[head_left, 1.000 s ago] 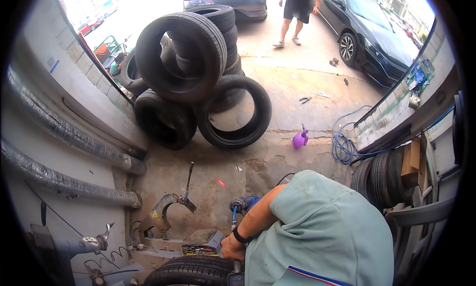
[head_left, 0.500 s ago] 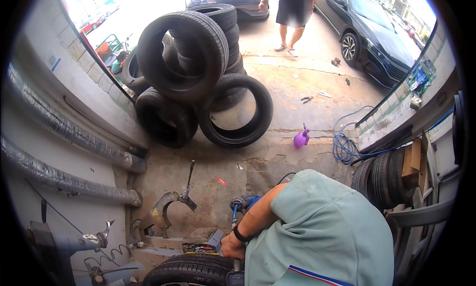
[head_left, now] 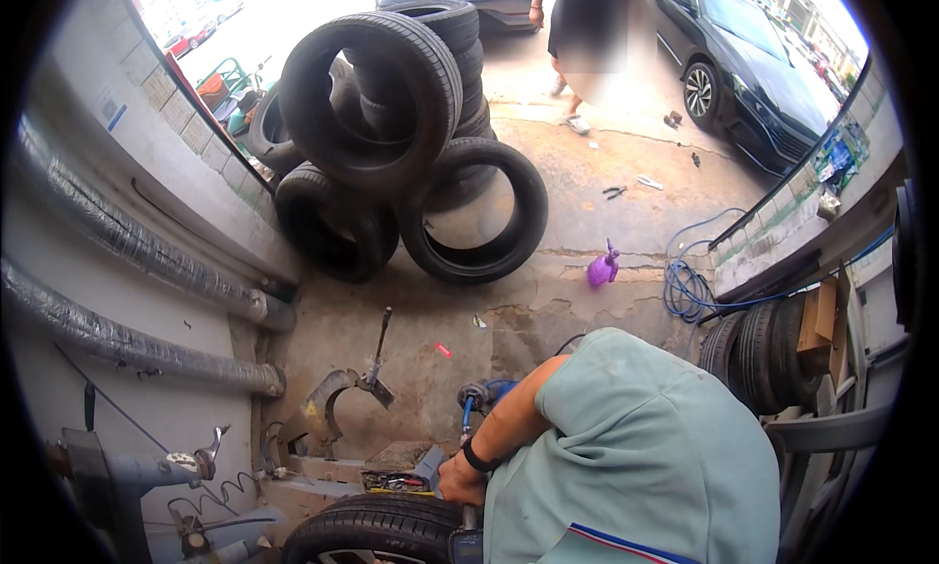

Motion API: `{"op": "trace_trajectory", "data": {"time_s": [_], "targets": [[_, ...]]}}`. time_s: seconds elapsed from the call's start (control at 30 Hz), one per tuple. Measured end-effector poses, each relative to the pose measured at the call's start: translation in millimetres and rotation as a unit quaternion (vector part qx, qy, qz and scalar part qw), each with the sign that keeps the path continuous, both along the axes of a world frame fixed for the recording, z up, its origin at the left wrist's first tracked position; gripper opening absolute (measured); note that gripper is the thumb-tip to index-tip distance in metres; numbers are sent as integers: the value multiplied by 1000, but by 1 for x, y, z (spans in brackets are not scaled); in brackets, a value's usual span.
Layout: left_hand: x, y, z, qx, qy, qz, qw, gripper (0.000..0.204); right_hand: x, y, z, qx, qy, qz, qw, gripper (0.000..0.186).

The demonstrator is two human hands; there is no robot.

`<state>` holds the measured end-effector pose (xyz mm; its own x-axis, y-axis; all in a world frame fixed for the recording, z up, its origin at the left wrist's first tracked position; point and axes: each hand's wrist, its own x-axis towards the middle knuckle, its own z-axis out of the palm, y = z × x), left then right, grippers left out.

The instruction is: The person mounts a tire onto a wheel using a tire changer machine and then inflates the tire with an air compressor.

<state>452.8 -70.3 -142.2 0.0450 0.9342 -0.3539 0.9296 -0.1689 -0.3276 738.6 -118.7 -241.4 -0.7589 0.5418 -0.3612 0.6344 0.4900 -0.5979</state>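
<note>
From the lower right my right arm, in a pale green sleeve, bends back toward the lower middle. My right hand (head_left: 460, 480) is closed above the tread of a mounted tyre (head_left: 377, 527). A short blue hose (head_left: 467, 419) leads into the far side of the fist. A metal cylinder (head_left: 471, 518) and a dark boxy piece (head_left: 467, 545) show below it. They look like parts of one air tool, but the grip hides how they join. My left hand is not in the picture.
Stacked tyres (head_left: 377, 104) stand at the far left. A purple spray bottle (head_left: 603, 268), pliers (head_left: 614, 192) and a coiled blue hose (head_left: 685, 288) lie or stand on the floor. More tyres (head_left: 748, 354) line the right wall. A person (head_left: 577, 94) is outside near a dark car (head_left: 748, 70).
My right hand keeps its grip in nearly the same spot. The background has shifted slightly right and up in the picture. The person outside has taken a step.
</note>
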Motion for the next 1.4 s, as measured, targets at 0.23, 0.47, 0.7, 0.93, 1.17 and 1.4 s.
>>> {"op": "trace_trajectory", "data": {"time_s": [0.23, 0.47, 0.7, 0.93, 1.17, 1.4], "targets": [[15, 1, 10, 0, -22, 51, 998, 52, 3, 0, 4, 0, -13, 3, 1000, 37], [28, -6, 24, -27, -13, 26, 999, 52, 4, -1, 2, 13, -2, -1, 1000, 36], [17, -5, 18, -13, -38, 49, 998, 50, 7, 0, 14, 13, -9, 16, 1000, 35], [-1, 6, -9, 7, -35, 72, 997, 49, 10, 3, 21, -5, -6, 20, 1000, 31], [-3, 1, -5, -21, -72, 106, 992, 46, 7, 4, 18, -35, -23, 21, 999, 39], [6, 3, -14, 48, -35, 91, 994, 36, 8, 2, 12, -46, -23, 20, 998, 36]]}}
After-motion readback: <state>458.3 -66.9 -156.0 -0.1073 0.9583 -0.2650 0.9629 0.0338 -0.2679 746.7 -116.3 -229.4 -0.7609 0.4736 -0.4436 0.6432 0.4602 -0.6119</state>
